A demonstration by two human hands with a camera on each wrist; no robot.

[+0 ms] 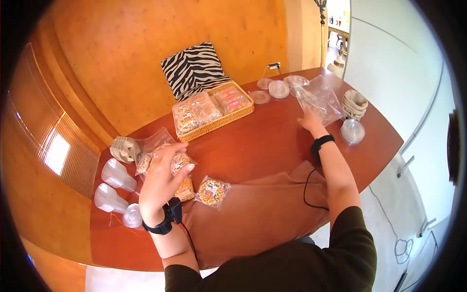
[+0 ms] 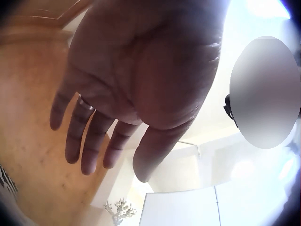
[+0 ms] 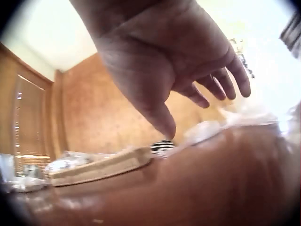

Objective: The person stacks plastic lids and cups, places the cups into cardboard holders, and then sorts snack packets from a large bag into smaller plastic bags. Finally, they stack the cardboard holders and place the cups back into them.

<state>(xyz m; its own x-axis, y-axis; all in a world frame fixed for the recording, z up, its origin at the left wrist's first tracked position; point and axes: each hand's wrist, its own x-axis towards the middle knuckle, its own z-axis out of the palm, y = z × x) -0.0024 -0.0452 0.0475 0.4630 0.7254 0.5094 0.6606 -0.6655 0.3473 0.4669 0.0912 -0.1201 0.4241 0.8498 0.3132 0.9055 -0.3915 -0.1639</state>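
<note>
From mid-surface, a lane runs right between the wicker basket at eleven o'clock and the lone packet at eight. Nested cups obstruct nine; clear lids (low ones) one; a crumpled bag two.

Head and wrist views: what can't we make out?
Snack bags behind the left hand: head view, partly covered by that hand.
Print on the round packet: head view, too small.
Whether the right hand touches the clear bag: head view, fingertips blend into shiny plastic.
Basket contents: right wrist view, blurred, mostly behind its wall.
</note>
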